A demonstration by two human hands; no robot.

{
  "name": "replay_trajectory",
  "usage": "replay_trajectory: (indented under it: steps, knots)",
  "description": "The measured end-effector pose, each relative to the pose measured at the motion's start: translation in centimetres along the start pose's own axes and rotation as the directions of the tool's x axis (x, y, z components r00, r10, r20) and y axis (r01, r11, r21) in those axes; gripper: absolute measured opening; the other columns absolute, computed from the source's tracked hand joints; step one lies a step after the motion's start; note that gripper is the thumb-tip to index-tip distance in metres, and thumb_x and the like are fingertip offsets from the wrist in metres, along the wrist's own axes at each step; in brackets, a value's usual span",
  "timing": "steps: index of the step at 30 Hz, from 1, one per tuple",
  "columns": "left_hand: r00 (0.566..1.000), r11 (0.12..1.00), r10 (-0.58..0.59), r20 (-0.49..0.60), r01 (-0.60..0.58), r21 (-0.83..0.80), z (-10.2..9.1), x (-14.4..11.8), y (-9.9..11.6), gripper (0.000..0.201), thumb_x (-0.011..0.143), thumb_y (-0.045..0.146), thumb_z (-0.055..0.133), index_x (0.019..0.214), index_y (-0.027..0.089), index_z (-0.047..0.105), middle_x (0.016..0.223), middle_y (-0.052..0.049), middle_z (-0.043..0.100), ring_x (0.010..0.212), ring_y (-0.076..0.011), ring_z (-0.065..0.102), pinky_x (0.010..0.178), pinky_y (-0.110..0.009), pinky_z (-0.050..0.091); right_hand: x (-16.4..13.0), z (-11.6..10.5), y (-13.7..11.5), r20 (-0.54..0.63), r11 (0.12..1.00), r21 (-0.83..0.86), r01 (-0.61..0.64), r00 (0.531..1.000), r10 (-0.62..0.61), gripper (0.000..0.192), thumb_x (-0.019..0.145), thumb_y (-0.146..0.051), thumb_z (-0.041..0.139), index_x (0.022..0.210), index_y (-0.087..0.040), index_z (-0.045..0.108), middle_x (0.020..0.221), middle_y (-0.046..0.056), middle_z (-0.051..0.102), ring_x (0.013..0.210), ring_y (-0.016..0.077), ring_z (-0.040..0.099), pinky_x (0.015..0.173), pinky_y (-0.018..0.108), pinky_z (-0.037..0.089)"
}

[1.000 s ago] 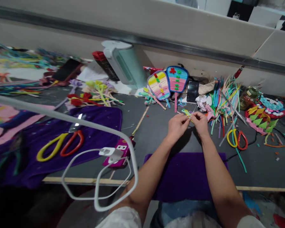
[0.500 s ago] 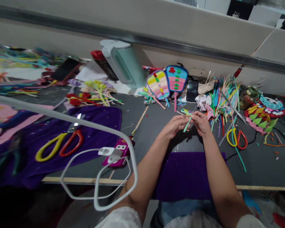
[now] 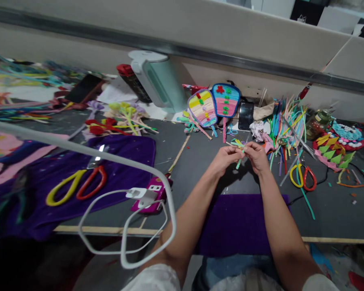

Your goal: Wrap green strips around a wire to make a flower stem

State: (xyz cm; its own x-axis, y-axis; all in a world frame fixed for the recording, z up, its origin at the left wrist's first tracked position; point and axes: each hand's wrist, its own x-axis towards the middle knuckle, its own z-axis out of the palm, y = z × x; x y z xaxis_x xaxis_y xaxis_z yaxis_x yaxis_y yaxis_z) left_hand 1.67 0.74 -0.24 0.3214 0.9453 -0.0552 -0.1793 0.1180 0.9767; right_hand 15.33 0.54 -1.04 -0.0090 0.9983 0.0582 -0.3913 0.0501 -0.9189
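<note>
Between my two hands is a small light-green pipe cleaner piece (image 3: 238, 165) with yellow at its upper end. My left hand (image 3: 227, 159) is closed in a pinch on it from the left. From the right, my right hand (image 3: 255, 157) pinches the same piece, with fingertips close to the left ones. Part of the piece is hidden behind the fingers. Both hands are held over the dark table, above a purple cloth (image 3: 236, 226). Just beyond them stand two fan-shaped pipe cleaner crafts, one striped yellow and pink (image 3: 202, 108), the other blue and pink (image 3: 226, 100).
Scissors (image 3: 302, 176) and bundled pipe cleaners (image 3: 286, 125) lie to the right. On the left are larger scissors (image 3: 75, 184), pliers (image 3: 16, 198) and a pink power strip (image 3: 153, 196). A white cable (image 3: 121, 157) crosses the near left. A pale green kettle (image 3: 159, 83) stands at the back.
Both hands stay in nearly the same place. My fingers have shifted slightly on the green piece, and less of its lower end shows.
</note>
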Motion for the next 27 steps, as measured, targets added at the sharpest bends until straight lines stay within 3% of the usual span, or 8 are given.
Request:
replay_trajectory:
  steps: [4, 8, 10, 14, 17, 21, 23, 27]
  knots:
    - [0.972, 0.924, 0.229, -0.056, -0.199, 0.327, 0.4, -0.1, -0.2, 0.018, 0.070, 0.028, 0.064, 0.061, 0.014, 0.059, 0.057, 0.001, 0.053, 0.054, -0.0090, 0.043, 0.055, -0.023, 0.033, 0.2, 0.0, 0.4, -0.056, 0.985, -0.151, 0.086, 0.994, -0.095, 0.015, 0.066, -0.029, 0.068, 0.064, -0.017, 0.059, 0.059, -0.006, 0.052, 0.057, 0.0077, 0.044, 0.060, 0.022, 0.036]
    - [0.873, 0.656, 0.482, -0.072, -0.305, 0.691, 1.0, -0.5, -0.2, 0.018, 0.075, 0.023, 0.057, 0.058, 0.016, 0.056, 0.061, -0.001, 0.054, 0.063, -0.0122, 0.046, 0.063, -0.025, 0.034, 0.2, 0.1, 0.5, -0.085, 0.952, -0.269, 0.147, 0.981, -0.176, 0.016, 0.069, -0.029, 0.066, 0.063, -0.017, 0.058, 0.059, -0.005, 0.051, 0.057, 0.0078, 0.042, 0.058, 0.022, 0.034]
    - [0.861, 0.621, 0.504, -0.069, -0.305, 0.722, 1.2, -0.6, -0.1, 0.018, 0.075, 0.022, 0.056, 0.058, 0.016, 0.056, 0.062, -0.001, 0.054, 0.064, -0.0122, 0.046, 0.064, -0.025, 0.034, 0.2, 0.1, 0.5, -0.099, 0.949, -0.271, 0.159, 0.977, -0.192, 0.015, 0.069, -0.028, 0.065, 0.063, -0.016, 0.058, 0.059, -0.005, 0.051, 0.056, 0.0077, 0.042, 0.058, 0.022, 0.034]
    - [0.948, 0.866, 0.309, -0.079, -0.246, 0.434, 1.0, -0.4, 0.0, 0.018, 0.074, 0.028, 0.062, 0.063, 0.014, 0.059, 0.061, 0.000, 0.055, 0.057, -0.0096, 0.046, 0.057, -0.023, 0.035, 0.2, 0.0, 0.4, -0.111, 0.979, -0.165, 0.123, 0.984, -0.142, 0.012, 0.067, -0.026, 0.067, 0.064, -0.017, 0.060, 0.060, -0.005, 0.054, 0.058, 0.0079, 0.046, 0.061, 0.022, 0.038]
    - [0.997, 0.993, 0.077, -0.032, -0.074, 0.087, 0.6, -0.3, 0.2, 0.022, 0.070, 0.034, 0.068, 0.072, 0.012, 0.065, 0.065, 0.000, 0.059, 0.055, -0.0083, 0.048, 0.055, -0.022, 0.038, 0.1, 0.0, -0.1, -0.059, 0.999, -0.032, 0.041, 0.997, -0.043, 0.013, 0.064, -0.027, 0.070, 0.064, -0.018, 0.060, 0.059, -0.005, 0.056, 0.057, 0.0078, 0.049, 0.061, 0.021, 0.041]
    - [0.982, 0.973, -0.125, 0.143, 0.149, -0.176, -0.1, -0.2, 0.5, 0.031, 0.067, 0.035, 0.074, 0.086, 0.011, 0.069, 0.067, -0.003, 0.063, 0.055, -0.0102, 0.055, 0.058, -0.025, 0.047, -0.4, 0.2, -1.1, 0.017, 0.996, 0.070, -0.059, 0.998, 0.058, 0.017, 0.061, -0.028, 0.073, 0.063, -0.019, 0.059, 0.055, -0.006, 0.056, 0.050, 0.0064, 0.047, 0.051, 0.019, 0.040]
    - [0.965, 0.956, -0.152, 0.212, 0.198, -0.217, -0.3, -0.3, 0.6, 0.033, 0.066, 0.033, 0.076, 0.087, 0.009, 0.070, 0.065, -0.004, 0.063, 0.057, -0.0112, 0.057, 0.058, -0.025, 0.048, -0.6, 0.4, -1.4, 0.026, 0.992, 0.106, -0.073, 0.997, 0.071, 0.018, 0.059, -0.028, 0.074, 0.062, -0.019, 0.059, 0.055, -0.006, 0.056, 0.047, 0.0058, 0.046, 0.048, 0.018, 0.039]
    - [0.956, 0.941, -0.169, 0.242, 0.230, -0.250, -0.5, -0.4, 0.6, 0.032, 0.062, 0.027, 0.079, 0.086, 0.009, 0.069, 0.068, -0.004, 0.065, 0.059, -0.0121, 0.060, 0.060, -0.026, 0.049, -0.7, 0.6, -1.6, 0.044, 0.989, 0.116, -0.089, 0.995, 0.084, 0.019, 0.059, -0.029, 0.075, 0.062, -0.019, 0.059, 0.054, -0.006, 0.057, 0.047, 0.0064, 0.048, 0.046, 0.018, 0.039]
